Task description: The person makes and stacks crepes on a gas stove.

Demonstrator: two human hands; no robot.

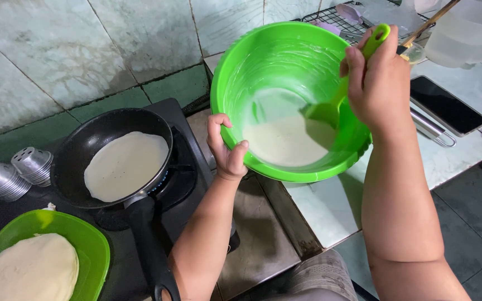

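Note:
A large green plastic bowl (252, 61) is tilted toward me, with pale batter (288, 142) pooled at its low side. My left hand (227, 147) grips the bowl's near rim. My right hand (377, 78) holds a green spatula (336, 103) by the handle, its blade dipped at the batter's edge. To the left, a black frying pan (93, 134) sits on the stove burner with a thin round pale crepe (125, 165) in it, its handle pointing toward me.
A green plate (93, 245) at the bottom left carries a stack of cooked crepes (29, 270). Two metal perforated cups (15, 173) lie left of the pan. A dark phone (447, 106), a wire rack (336, 19) and a white jug (467, 33) are on the counter at right.

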